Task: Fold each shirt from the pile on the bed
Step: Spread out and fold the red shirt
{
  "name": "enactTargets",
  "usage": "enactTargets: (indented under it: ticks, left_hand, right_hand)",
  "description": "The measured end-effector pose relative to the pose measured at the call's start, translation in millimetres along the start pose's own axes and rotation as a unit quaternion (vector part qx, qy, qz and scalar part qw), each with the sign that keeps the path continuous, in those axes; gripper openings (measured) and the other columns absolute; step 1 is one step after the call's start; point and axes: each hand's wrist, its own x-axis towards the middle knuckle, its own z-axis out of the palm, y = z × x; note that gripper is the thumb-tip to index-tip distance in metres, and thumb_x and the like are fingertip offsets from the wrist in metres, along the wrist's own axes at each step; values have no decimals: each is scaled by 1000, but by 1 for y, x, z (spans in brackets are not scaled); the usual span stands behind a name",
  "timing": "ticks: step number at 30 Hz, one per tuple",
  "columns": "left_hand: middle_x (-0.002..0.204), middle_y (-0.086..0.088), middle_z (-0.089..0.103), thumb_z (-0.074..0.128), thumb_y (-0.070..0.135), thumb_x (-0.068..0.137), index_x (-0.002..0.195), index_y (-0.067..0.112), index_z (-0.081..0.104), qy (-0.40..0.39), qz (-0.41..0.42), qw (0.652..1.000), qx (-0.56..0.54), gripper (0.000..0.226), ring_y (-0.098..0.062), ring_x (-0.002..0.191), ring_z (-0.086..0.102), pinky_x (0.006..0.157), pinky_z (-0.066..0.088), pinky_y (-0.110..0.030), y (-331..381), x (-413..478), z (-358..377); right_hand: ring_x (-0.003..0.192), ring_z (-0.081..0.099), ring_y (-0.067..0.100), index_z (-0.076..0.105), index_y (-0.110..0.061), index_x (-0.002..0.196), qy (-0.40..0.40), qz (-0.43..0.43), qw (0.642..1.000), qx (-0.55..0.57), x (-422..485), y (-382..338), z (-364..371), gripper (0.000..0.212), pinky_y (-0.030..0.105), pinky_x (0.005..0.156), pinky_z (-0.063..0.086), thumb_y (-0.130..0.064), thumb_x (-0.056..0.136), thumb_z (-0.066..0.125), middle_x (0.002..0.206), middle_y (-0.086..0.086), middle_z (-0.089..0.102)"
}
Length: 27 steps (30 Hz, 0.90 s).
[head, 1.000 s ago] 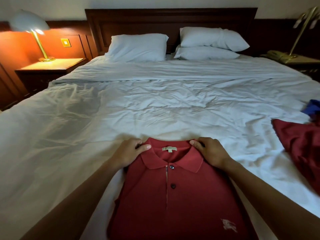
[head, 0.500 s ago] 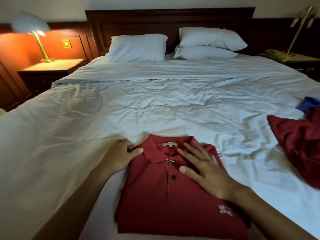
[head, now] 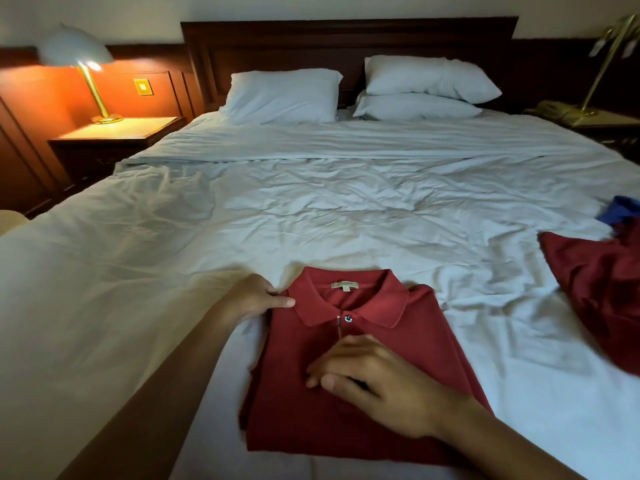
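A folded red polo shirt (head: 298, 393) lies collar-up on the white bed (head: 311, 209) near its front edge. My left hand (head: 254, 299) grips the shirt's left shoulder edge, thumb on top of the fabric. My right hand (head: 374, 379) lies flat on the middle of the shirt's front, fingers stretched out toward the left and pressing the cloth. At the right edge of the bed lies an unfolded dark red shirt (head: 599, 292) with a blue garment (head: 620, 209) behind it.
Three white pillows (head: 287, 95) lean on the dark wooden headboard. A lit lamp (head: 78, 53) stands on the left nightstand (head: 117, 136). A brass lamp (head: 602, 60) stands on the right nightstand.
My right hand left the collar and slid down the shirt's front to its middle. The left hand stayed at the left shoulder. The view drew back a little.
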Motion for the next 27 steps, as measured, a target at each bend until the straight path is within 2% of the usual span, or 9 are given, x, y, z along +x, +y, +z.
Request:
enactTargets:
  ticks: [2,5,8,13,18,20,22,24,27]
  left_hand:
    - [69,-2,40,79,28,85,70,15,50,-25,14,1000,-9,36,-12,66,37,57,29,-25,5,0,1]
    - [74,9,59,72,21,91,89,15,61,-19,3,993,-114,12,0,62,51,54,41,-14,8,1,1]
    - [85,3,65,73,26,90,105,11,70,-3,-5,987,-159,21,-6,69,53,59,40,-21,1,6,-4]
    - [79,12,71,75,24,89,90,25,72,53,21,991,-119,3,3,65,59,56,43,-14,2,11,-10]
    - [78,12,71,75,20,88,88,19,77,70,54,994,-62,2,6,71,63,70,43,-15,1,13,-1]
    - [73,11,70,70,21,93,85,16,76,66,59,993,-81,11,4,63,61,65,42,-14,0,9,-1]
    - [64,12,63,65,26,97,92,11,74,60,30,992,-104,19,-1,58,52,57,40,-15,2,4,-6]
    - [65,11,59,64,34,96,93,20,71,23,-10,994,-104,17,-5,63,50,58,40,-18,5,-5,-12]
    - [77,5,62,68,32,94,97,17,72,-12,-26,998,-59,15,-7,70,52,55,42,-12,5,-17,-14]
  right_hand:
    - [132,41,0,57,-31,134,9,-6,1000,-13,12,-4,-2,35,28,115,26,-40,106,38,139,-17,53]
    - [150,3,0,38,-36,150,-75,2,997,-34,26,-6,12,45,28,123,1,-44,106,31,161,-17,23]
    - [150,-6,-1,35,-38,151,-112,-13,992,-56,25,-4,24,45,34,123,-3,-44,106,29,161,-21,20]
    - [151,1,2,44,-38,146,-100,-44,993,-50,20,-1,25,41,35,124,3,-40,107,33,158,-19,29]
    - [149,10,0,51,-33,143,-105,-46,993,-12,19,1,24,38,35,123,9,-36,106,40,154,-16,37]
    - [146,22,-1,58,-27,137,-97,-30,994,51,19,0,19,36,34,122,16,-33,105,44,148,-13,48]
    - [136,43,-2,66,-20,129,-61,-3,991,123,18,-1,10,32,33,118,29,-29,103,50,135,-9,61]
    - [119,59,-1,70,-16,123,9,13,988,156,12,1,-1,28,32,106,45,-26,100,57,123,-8,69]
    - [120,57,-4,71,-19,122,86,37,989,112,-3,13,-14,28,26,105,45,-29,99,59,124,-11,68]
